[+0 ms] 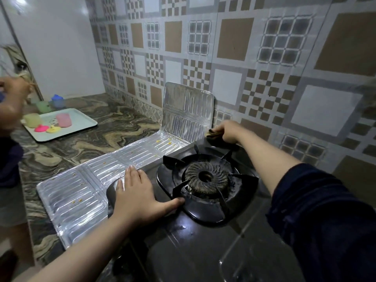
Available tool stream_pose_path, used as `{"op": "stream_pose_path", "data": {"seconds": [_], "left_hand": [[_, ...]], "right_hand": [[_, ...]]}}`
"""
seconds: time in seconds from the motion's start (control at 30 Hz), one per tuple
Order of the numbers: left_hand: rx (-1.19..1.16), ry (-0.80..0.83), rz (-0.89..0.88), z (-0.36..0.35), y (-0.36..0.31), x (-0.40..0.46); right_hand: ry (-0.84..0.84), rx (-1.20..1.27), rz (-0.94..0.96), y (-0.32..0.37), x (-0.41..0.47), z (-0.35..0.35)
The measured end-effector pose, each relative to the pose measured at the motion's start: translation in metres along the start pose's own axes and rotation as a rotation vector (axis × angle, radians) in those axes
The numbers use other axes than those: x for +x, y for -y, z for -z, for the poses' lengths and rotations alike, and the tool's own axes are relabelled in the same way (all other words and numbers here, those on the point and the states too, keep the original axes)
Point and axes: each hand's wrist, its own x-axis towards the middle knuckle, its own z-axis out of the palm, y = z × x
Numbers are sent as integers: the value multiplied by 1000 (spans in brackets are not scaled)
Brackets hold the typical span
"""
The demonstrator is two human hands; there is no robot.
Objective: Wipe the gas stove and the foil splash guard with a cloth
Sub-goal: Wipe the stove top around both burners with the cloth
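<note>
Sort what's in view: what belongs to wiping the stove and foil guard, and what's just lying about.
Belongs to the job:
gas stove
foil splash guard, with yellow crumbs on it
cloth, held by the right hand
left hand, resting flat on the stove

Lying about:
tray
plastic cups
second person at the left edge

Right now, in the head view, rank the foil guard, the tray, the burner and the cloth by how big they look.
1. Foil guard, by far the largest.
2. Tray; it lies farther from the camera, so its true size against the burner is unsure.
3. Burner.
4. Cloth, bunched in the right hand, partly hidden.
</note>
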Motion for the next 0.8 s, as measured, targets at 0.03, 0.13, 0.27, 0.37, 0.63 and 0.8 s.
{"op": "stream_pose_path", "data": {"seconds": [0.03, 0.13, 0.27, 0.37, 0.63, 0.8], "left_hand": [[1, -6, 0, 0, -1, 0], [-3, -9, 2, 1, 0, 0], [-23, -14, 5, 3, -1, -2], [-30, -21, 8, 3, -1, -5], [-52, -41, -5, 2, 0, -5], [-66, -53, -10, 3, 0, -6]], "right_hand": [[43, -58, -12, -8, 1, -2], [48, -61, -37, -31, 1, -3], [9, -60, -59, -51, -17, 4], [-18, -81, -86, -61, -36, 4], [-36, -130, -133, -66, -95, 6], [-64, -172, -169, -66, -137, 4]]}}
